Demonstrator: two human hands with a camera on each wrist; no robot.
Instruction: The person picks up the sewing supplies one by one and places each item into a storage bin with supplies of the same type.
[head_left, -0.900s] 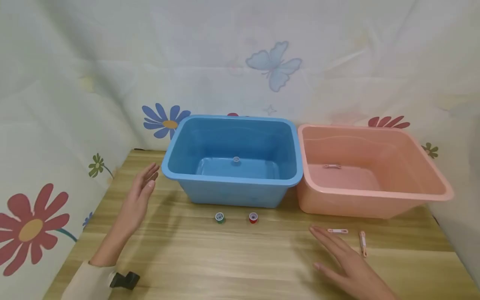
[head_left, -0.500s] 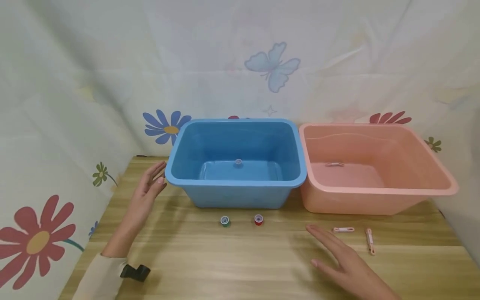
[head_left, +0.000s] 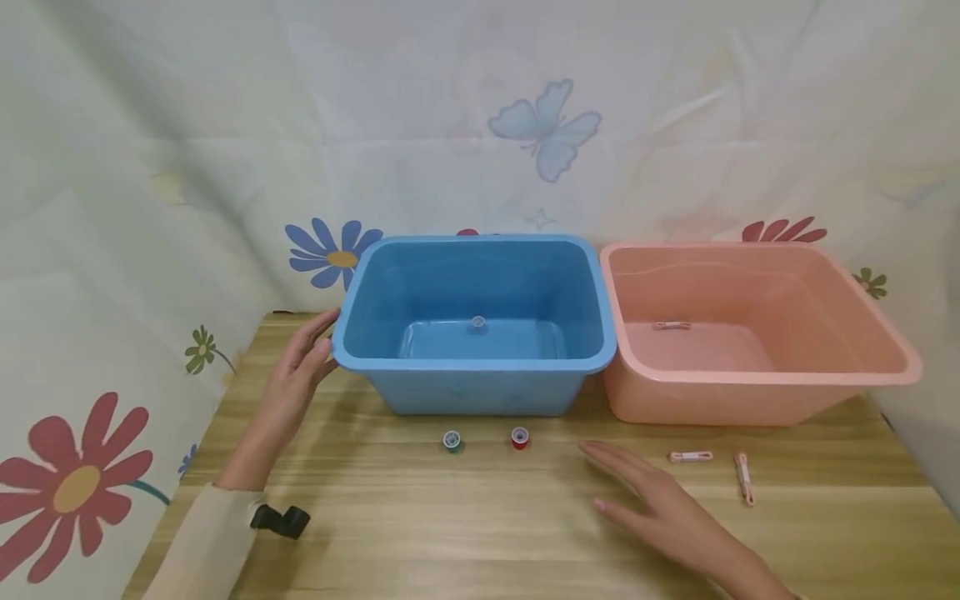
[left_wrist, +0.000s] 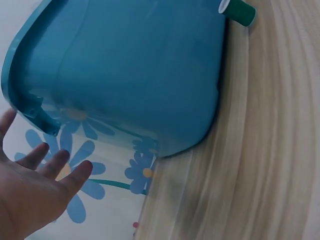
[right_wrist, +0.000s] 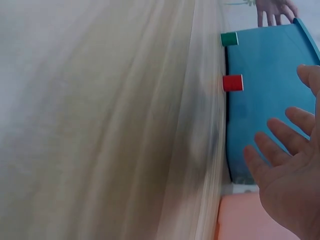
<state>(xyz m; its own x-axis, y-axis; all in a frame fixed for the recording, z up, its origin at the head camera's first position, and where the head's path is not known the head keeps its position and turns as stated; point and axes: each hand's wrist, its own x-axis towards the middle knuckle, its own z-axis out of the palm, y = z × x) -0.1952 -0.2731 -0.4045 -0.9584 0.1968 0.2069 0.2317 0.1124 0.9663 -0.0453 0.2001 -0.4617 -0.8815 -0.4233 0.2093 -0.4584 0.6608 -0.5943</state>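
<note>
My left hand (head_left: 294,379) is at the left rim of the blue tub (head_left: 480,387), fingers relaxed and spread in the left wrist view; whether the fingertips touch the rim is hard to tell. Above the table, right of the red spool (head_left: 520,439), hovers my right hand (head_left: 660,508), fingers extended and holding nothing. A green spool (head_left: 452,442) stands left of the red one, both in front of the blue tub. Inside that tub lies a small pale spool-like piece (head_left: 478,323). Two folded pink cords with white bands, one crosswise (head_left: 691,457) and one lengthwise (head_left: 745,479), lie beyond my right hand.
A pink tub (head_left: 750,404) stands against the blue tub's right side, with another banded cord (head_left: 672,326) on its floor. Both tubs sit at the back of the wooden table (head_left: 450,533), before a flowered curtain (head_left: 420,125).
My left hand has moved right and slightly up to the blue tub's rim. My right hand has shifted left, nearer the red spool. The view has shifted slightly.
</note>
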